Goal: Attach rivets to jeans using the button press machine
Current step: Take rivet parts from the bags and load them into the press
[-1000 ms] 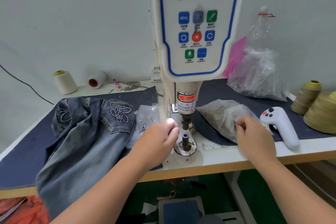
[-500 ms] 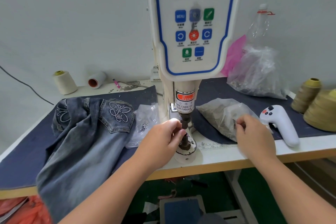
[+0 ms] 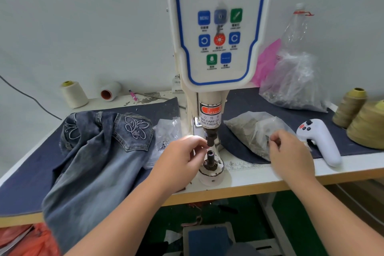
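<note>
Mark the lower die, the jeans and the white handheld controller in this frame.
lower die (image 3: 210, 155): head view, top of the dark post.
jeans (image 3: 99, 164): head view, faded denim leg.
white handheld controller (image 3: 324, 141): head view, middle of its white body.

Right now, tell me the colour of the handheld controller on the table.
White, with dark and red buttons: the controller, seen in the head view.

1. The left hand (image 3: 179, 159) is raised at mid-frame, knuckles towards the camera, its fingers (image 3: 199, 144) curled with the tips drawn together as if pinching.
2. The right hand (image 3: 291, 155) is held palm down, its fingers (image 3: 274, 140) bent under.
3. Both bare forearms reach in from the bottom edge.
</note>
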### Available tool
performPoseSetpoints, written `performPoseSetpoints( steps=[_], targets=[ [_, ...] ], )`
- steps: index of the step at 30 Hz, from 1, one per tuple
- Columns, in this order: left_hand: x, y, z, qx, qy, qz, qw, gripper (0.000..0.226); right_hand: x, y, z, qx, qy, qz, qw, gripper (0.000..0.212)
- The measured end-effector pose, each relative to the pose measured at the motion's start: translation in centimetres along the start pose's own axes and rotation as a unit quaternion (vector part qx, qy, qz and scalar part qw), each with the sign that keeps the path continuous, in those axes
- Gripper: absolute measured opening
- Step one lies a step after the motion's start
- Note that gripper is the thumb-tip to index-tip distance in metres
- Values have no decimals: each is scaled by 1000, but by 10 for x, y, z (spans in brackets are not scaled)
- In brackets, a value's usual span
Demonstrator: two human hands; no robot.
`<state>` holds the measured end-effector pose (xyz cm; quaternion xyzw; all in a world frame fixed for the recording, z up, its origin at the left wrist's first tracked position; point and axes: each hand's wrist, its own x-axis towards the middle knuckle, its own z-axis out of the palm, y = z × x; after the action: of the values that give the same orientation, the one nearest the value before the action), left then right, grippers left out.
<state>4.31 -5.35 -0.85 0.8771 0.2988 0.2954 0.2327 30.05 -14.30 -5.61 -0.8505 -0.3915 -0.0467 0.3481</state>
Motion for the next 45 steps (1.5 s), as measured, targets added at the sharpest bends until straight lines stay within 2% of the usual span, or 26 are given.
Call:
performPoseSetpoints(
  steps=[9,14,18,25,27,30,32,37,43,45],
  targets=[
    [-11,-15,-10,1,8,-47,999,13,2,4,1,12,-11,-2,1000,10],
    [-18,-17,-17,-14,50,-64,997,19,1,4,-4,121,4,22,992,23],
    [-22,-12,-26,-68,99,-104,987,23,-5,3,-10,180,15,-4,984,24],
    [-24,4,-37,-136,102,-140,975,17,-18,-10,-23,232,34,-16,972,23],
    [-25,11,-36,-167,89,-149,971,17,-30,-22,-29,249,30,-43,967,24],
    [-28,24,-27,-243,18,-162,956,13,-55,-46,-34,278,-2,-94,956,23],
    [-30,33,-17,-250,-26,-166,954,8,-73,-61,-35,294,-22,-125,947,23],
    [-31,48,-1,-255,-91,-185,945,18,-97,-87,-30,312,-58,-155,935,23],
    [-32,51,-3,-397,-93,-232,883,18,-98,-91,-31,321,-62,-157,932,19],
    [-32,49,-2,-410,-88,-233,877,25,-100,-91,-31,295,-46,-181,937,18]
  ],
)
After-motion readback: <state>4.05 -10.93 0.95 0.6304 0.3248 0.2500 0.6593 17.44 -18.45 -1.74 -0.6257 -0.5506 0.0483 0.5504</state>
